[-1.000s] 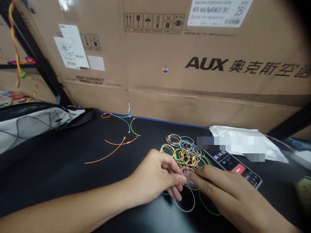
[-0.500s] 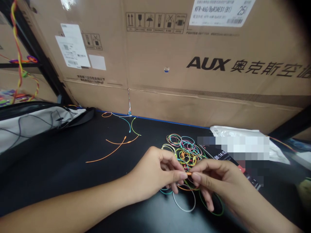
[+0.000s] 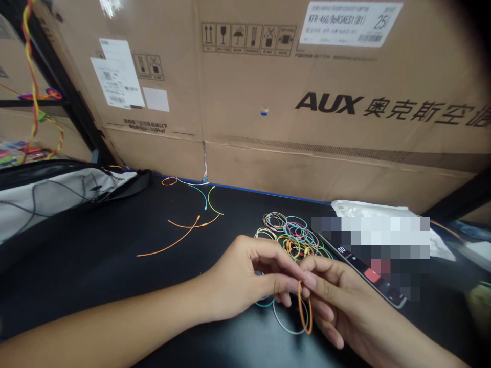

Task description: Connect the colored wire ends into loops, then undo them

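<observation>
An orange wire loop (image 3: 309,319) hangs down from the pinched fingertips of both hands, its top hidden by them. My left hand (image 3: 263,268) closes thumb and forefinger on it from the left. From the right, my right hand (image 3: 333,289) pinches the same spot, its lower fingers curled beneath. The two sets of fingertips touch. Behind them lies a pile of coloured wire loops (image 3: 295,230), partly covered by the hands. A white loop (image 3: 282,324) rests on the black table below, and a teal loop (image 3: 264,303) shows under my left hand.
Loose unlooped wires, orange (image 3: 171,247), blue (image 3: 203,194) and green (image 3: 210,199), lie at the left back. A phone (image 3: 397,299) and a white plastic bag (image 3: 441,250) are at the right. A large cardboard box (image 3: 238,128) closes off the back; a grey bag (image 3: 65,191) lies left.
The orange wire has turned between my fingertips, so its loop now hangs in plain sight below them. My right hand has shifted slightly, uncovering more of the phone's lower end.
</observation>
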`<state>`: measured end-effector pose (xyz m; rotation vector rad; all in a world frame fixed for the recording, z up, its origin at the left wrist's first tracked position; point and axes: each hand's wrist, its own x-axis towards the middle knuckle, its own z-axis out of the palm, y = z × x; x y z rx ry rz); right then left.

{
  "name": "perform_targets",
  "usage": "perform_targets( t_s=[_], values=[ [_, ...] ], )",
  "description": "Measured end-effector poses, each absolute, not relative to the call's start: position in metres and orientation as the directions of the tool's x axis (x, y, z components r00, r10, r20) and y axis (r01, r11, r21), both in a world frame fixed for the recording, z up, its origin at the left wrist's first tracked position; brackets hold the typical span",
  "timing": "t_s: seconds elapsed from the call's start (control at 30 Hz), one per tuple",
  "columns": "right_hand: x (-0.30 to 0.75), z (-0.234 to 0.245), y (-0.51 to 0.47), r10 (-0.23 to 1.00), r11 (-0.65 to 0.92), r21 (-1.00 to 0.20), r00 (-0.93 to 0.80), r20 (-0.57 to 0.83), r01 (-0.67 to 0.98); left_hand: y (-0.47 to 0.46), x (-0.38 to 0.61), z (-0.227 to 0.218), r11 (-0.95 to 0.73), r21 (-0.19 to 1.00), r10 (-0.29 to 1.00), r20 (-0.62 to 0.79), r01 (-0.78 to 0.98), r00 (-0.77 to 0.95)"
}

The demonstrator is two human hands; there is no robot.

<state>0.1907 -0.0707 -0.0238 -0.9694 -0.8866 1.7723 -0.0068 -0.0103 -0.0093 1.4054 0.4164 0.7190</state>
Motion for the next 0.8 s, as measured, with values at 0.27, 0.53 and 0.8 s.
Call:
perform_targets(
  t_s=[0.27, 0.53, 0.8],
  values=[
    [0.187, -0.034, -0.074, 0.987, -0.163, -0.959, -0.040, -0.158, -0.234, -0.009, -0.011, -0.010, -0.500, 0.865, 0.619, 0.393, -0.044, 0.680],
    [0.193, -0.019, -0.083, 0.928, 0.364, -0.854, -0.064, 0.368, 0.372, -0.009, -0.009, -0.013, -0.756, 0.636, 0.523, 0.445, 0.154, 0.727],
    [0.194, -0.024, -0.083, 0.989, 0.145, -0.969, -0.044, 0.139, 0.200, 0.002, -0.006, -0.015, 0.083, 0.989, 0.680, 0.031, -0.119, 0.733]
  ],
)
